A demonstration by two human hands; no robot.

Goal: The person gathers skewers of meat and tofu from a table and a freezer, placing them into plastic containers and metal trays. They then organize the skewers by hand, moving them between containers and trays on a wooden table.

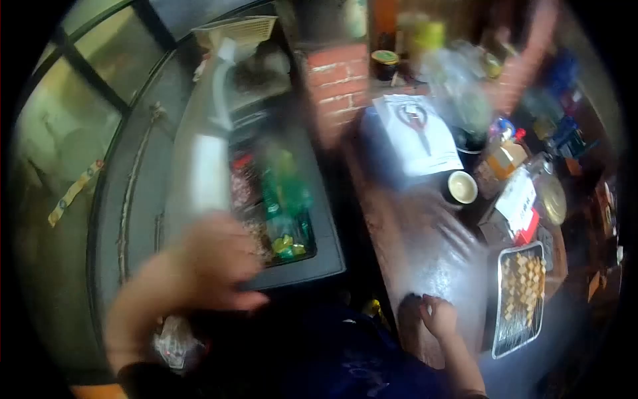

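Note:
My left hand (222, 259) is raised at the near left edge of a dark sink (325, 259), its fingers smeared by motion. A blurred white upright shape (209, 173) stands just beyond it. In the sink lie a green plastic bag (282, 189) and a pinkish, patterned bundle (244, 186). Low over the brown table (425, 259), my right hand (438, 316) has its fingers curled in; whatever they may hold is hidden. To its right rests a wire rack tray (500, 286) with small golden-brown cubes (525, 282).
Further back on the table are a white printed bag (419, 136), a cup (462, 187) and a box with white paper (515, 199). A brick pillar (337, 83) rises between sink and table. At the sink's far end sits a pale basket (246, 30); windows (80, 133) line the left.

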